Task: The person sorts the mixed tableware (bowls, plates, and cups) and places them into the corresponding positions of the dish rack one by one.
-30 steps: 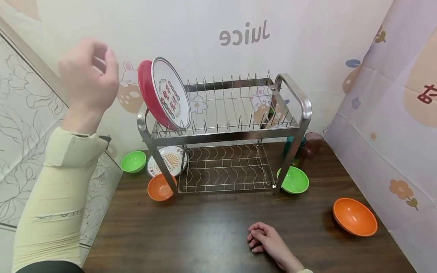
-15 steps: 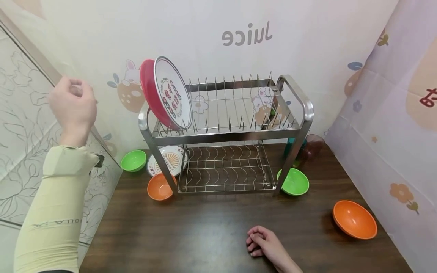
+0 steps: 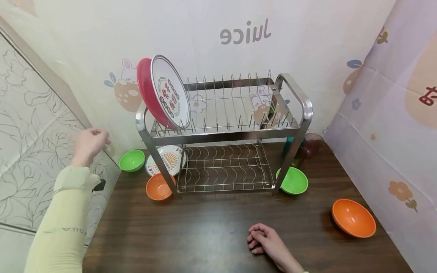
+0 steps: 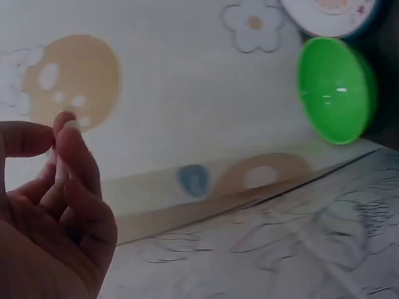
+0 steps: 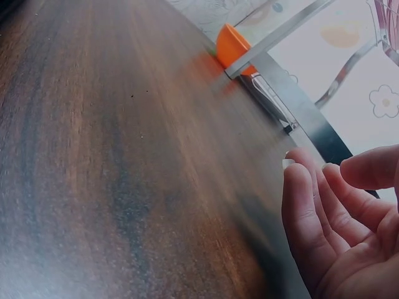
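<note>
My left hand (image 3: 89,145) is raised in the air at the left, above and left of a green bowl (image 3: 132,160). Its fingers are loosely bent and hold nothing; in the left wrist view the thumb comes close to the index fingertip, with the green bowl (image 4: 336,90) well apart from them. My right hand (image 3: 268,242) rests on the table with loosely curled fingers and nothing in them. A red plate (image 3: 147,91) and a white plate with red lettering (image 3: 170,93) lean together in the left end of the rack's upper tier.
The metal dish rack (image 3: 225,135) stands mid-table, its lower tier bare. Around it are a patterned plate (image 3: 170,159), an orange bowl (image 3: 159,187), another green bowl (image 3: 294,181) and tinted cups (image 3: 312,145). A larger orange bowl (image 3: 354,218) sits at the right.
My left hand has come away from the rack's left side, first swinging left, then dropping lower and slightly right toward the green bowl's height. The right hand and the dishes stay put.
</note>
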Action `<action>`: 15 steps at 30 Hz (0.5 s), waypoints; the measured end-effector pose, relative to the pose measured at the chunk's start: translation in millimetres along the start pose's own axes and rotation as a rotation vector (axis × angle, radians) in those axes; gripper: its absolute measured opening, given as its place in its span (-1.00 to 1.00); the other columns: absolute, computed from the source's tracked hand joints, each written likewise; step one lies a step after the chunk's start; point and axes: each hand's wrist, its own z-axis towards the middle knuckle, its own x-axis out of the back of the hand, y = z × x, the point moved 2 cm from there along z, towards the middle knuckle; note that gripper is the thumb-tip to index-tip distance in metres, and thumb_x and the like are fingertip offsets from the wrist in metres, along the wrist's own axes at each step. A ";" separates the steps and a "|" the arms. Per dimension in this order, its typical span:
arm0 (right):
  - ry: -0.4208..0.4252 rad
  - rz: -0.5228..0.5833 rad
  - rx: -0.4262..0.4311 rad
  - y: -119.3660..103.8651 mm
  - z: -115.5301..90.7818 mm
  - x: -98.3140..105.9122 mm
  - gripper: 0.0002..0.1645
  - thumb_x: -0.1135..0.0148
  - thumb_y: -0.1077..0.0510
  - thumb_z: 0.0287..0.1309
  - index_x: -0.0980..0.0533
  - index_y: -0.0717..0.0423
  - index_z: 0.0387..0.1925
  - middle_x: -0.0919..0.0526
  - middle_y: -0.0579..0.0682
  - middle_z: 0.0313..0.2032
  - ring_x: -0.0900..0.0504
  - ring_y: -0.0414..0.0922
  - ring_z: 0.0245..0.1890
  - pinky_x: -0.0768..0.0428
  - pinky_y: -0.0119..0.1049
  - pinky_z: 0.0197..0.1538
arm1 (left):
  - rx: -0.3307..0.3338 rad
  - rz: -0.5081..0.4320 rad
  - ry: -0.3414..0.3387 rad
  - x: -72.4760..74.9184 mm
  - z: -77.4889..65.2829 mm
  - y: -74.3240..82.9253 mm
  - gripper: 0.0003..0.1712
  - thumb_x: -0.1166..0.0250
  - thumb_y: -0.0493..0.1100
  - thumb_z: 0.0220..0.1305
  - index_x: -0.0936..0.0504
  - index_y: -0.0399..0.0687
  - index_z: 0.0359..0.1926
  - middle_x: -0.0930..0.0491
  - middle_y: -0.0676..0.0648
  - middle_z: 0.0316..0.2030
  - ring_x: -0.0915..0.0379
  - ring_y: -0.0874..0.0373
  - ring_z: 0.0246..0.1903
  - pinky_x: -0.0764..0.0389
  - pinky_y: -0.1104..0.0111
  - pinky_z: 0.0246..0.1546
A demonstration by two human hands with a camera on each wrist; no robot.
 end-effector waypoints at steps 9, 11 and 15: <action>0.006 0.006 0.014 -2.9 -1.8 1.8 -0.67 -0.02 0.19 0.47 -0.39 0.45 0.02 -0.64 0.10 -0.26 -0.64 -0.08 -0.33 -0.66 -0.27 -0.33 | 0.030 -0.011 -0.313 -51.7 2.4 -55.8 -0.35 0.12 0.03 0.54 -0.32 -0.50 0.30 -0.58 -0.40 0.06 -0.54 -0.24 -0.02 -0.49 -0.06 0.03; 0.002 0.009 0.014 -1.7 -2.1 2.1 -0.66 -0.02 0.19 0.46 -0.38 0.46 0.02 -0.63 0.10 -0.26 -0.65 -0.08 -0.33 -0.66 -0.27 -0.33 | 0.046 -0.010 -0.353 -64.0 0.4 -67.1 -0.36 0.10 0.01 0.54 -0.34 -0.53 0.27 -0.62 -0.38 0.00 -0.57 -0.23 -0.04 -0.48 -0.07 0.05; -0.015 0.023 0.009 0.6 -3.3 0.9 -0.67 -0.03 0.20 0.46 -0.39 0.45 0.01 -0.63 0.09 -0.27 -0.64 -0.09 -0.33 -0.66 -0.26 -0.32 | 0.125 -0.038 -0.377 -85.8 -4.4 -90.7 -0.37 0.02 -0.01 0.48 -0.41 -0.59 0.17 -0.69 -0.32 -0.17 -0.64 -0.19 -0.12 -0.49 -0.07 0.06</action>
